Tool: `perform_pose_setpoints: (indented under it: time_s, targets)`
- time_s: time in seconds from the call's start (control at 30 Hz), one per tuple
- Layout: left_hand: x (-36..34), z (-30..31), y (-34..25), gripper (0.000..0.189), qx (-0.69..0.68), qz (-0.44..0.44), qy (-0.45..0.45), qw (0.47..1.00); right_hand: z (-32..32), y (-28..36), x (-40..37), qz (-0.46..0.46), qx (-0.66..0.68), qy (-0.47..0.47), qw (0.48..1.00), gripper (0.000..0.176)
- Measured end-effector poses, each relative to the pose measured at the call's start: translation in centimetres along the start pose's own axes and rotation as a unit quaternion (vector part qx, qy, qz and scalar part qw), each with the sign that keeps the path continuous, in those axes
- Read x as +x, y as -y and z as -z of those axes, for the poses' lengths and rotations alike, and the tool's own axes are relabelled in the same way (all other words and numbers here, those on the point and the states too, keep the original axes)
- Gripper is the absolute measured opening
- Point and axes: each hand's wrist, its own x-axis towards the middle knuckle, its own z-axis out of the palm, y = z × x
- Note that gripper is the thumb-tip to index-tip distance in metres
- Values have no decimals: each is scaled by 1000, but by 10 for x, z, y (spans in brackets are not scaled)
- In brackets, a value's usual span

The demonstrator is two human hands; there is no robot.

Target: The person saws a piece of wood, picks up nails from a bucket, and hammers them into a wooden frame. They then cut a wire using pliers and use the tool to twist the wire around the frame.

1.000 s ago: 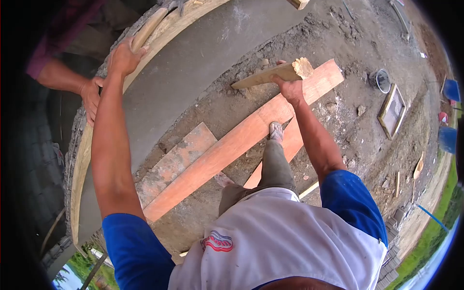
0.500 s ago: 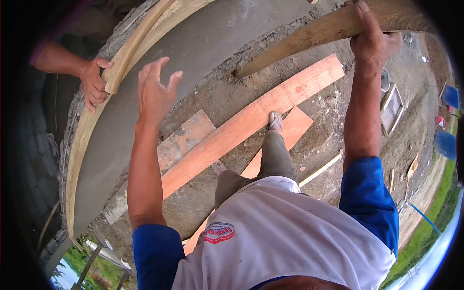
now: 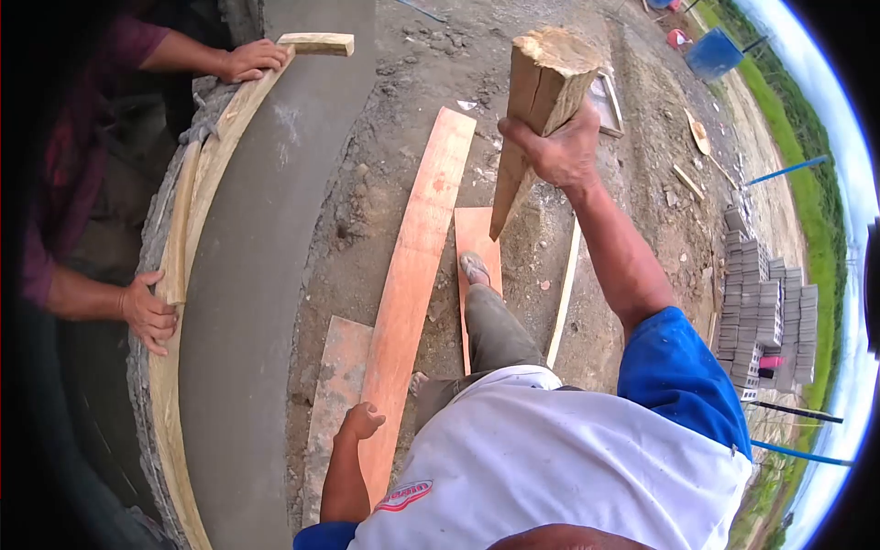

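My right hand [image 3: 570,154] grips a thick wooden post [image 3: 541,96] with a rough, pale cut end. The post is held up over the ground, its narrow end pointing down toward my foot. My left hand [image 3: 364,421] hangs low over a long reddish plywood strip [image 3: 420,247], fingers curled in, with nothing seen in it. Across the wall, another person's hand [image 3: 151,313] rests on a long timber [image 3: 215,188] along the wall's far edge. That person's other hand [image 3: 255,62] lies near its upper end, beside a short wood piece [image 3: 319,44].
A smooth grey concrete surface [image 3: 243,229] runs along the left. Around my feet lie a stained board [image 3: 332,367], a shorter plywood piece [image 3: 475,229] and a thin stick [image 3: 565,293]. Stacked hollow blocks [image 3: 761,312] and a blue container [image 3: 713,55] are on the right.
My right hand has lifted the post off the ground by the wall and swung it closer. My left hand has dropped from over the concrete and curled. My view has turned.
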Motion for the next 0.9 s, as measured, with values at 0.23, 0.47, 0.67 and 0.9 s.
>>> perform_pose_setpoints:
  time_s: [0.23,0.47,0.67,0.9]
  targets:
    - [-23,56,-53,42,-84,-76,-232,966,50,-37,-44,-77,38,59,995,54]
    - [-21,40,-186,45,9,-95,-174,980,138,-111,-21,-135,104,120,978,54]
    - [22,-6,-321,46,128,-73,-40,988,319,-192,44,-163,186,35,968,52]
    - [117,-17,-459,45,72,-90,-20,993,332,-393,-169,-343,50,-84,934,27]
